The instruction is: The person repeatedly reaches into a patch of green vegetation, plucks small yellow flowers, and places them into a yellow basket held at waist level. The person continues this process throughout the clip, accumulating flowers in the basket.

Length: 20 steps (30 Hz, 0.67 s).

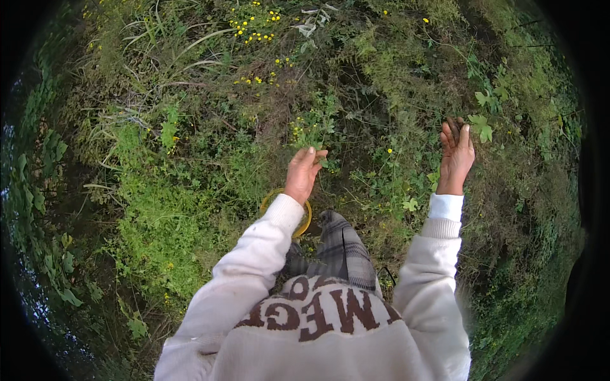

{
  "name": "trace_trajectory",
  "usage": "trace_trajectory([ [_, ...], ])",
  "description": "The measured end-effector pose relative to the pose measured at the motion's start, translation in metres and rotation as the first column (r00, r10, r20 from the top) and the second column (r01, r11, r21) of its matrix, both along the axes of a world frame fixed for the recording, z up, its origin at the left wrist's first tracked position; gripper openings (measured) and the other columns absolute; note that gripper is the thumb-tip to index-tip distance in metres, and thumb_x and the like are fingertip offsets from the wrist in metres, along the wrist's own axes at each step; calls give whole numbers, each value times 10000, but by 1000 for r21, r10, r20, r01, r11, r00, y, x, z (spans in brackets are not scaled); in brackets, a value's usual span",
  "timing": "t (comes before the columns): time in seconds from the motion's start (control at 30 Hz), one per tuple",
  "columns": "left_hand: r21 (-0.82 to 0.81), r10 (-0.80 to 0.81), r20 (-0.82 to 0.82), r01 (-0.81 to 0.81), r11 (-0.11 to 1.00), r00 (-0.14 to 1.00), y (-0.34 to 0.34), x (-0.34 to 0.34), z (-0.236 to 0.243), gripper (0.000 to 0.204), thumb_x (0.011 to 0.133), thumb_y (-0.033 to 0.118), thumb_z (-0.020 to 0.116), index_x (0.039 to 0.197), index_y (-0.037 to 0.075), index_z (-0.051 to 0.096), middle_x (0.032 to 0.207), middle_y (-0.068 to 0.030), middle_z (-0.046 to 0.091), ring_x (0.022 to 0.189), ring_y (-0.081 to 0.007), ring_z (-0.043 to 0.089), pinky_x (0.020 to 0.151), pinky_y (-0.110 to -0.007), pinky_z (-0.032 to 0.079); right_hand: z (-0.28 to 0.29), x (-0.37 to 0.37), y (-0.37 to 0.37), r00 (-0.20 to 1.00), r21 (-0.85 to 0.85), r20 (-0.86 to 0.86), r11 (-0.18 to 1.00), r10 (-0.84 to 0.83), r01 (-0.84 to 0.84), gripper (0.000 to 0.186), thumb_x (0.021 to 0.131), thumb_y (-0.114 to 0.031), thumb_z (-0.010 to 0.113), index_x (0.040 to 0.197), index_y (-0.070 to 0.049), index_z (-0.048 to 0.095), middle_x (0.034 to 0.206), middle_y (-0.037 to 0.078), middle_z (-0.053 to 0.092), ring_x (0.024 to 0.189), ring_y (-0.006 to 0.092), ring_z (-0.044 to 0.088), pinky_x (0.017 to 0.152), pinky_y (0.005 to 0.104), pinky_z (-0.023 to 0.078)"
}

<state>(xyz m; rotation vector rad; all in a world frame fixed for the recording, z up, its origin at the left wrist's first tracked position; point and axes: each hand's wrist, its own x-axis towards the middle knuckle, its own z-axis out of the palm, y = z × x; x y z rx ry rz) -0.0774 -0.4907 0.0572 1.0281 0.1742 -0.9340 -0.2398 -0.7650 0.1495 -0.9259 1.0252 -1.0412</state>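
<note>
In the middle of the view my left hand is closed, with thumb and forefinger pinched at a leafy green sprig. Small yellow flowers show beside the sprig. Below that wrist, partly covered by my sleeve, is the yellow rim of a round container; its contents are hidden. Farther right, my right hand reaches into the plants with its fingers curled together and the thumb against them. Anything between those fingers is too small to make out. A lobed green leaf stands right next to the thumb.
Dense low plants surround me on all sides. A cluster of yellow flowers grows at the far side, with long grass blades to its left. Bright green feathery growth fills the left. Broad leaves stand at the left rim.
</note>
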Motion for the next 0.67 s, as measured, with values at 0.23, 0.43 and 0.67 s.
trace_trajectory([
  [0.23,178,-81,364,17,984,928,42,7,23,132,891,142,547,877,49,640,841,-32,661,766,-99,556,730,-258,432,-25,-16,99,813,361,-277,840,511,-405,396,897,-265,547,1147,39,510,868,144,659,595,107,601,470,203,457],
  [0.43,367,-346,565,148,918,749,30,7,16,150,870,120,554,908,-5,628,844,-42,619,738,-98,525,705,-263,421,-39,38,185,500,-85,-515,539,696,-838,651,746,-235,722,1270,13,425,1121,110,536,673,86,502,618,245,459],
  [0.67,619,-617,699,127,775,362,22,-4,24,175,793,84,578,956,54,632,1048,-109,624,968,-260,566,847,-382,432,-57,80,201,703,-133,-104,690,704,-711,540,776,-147,692,1238,-24,441,873,21,630,659,44,511,574,225,451],
])
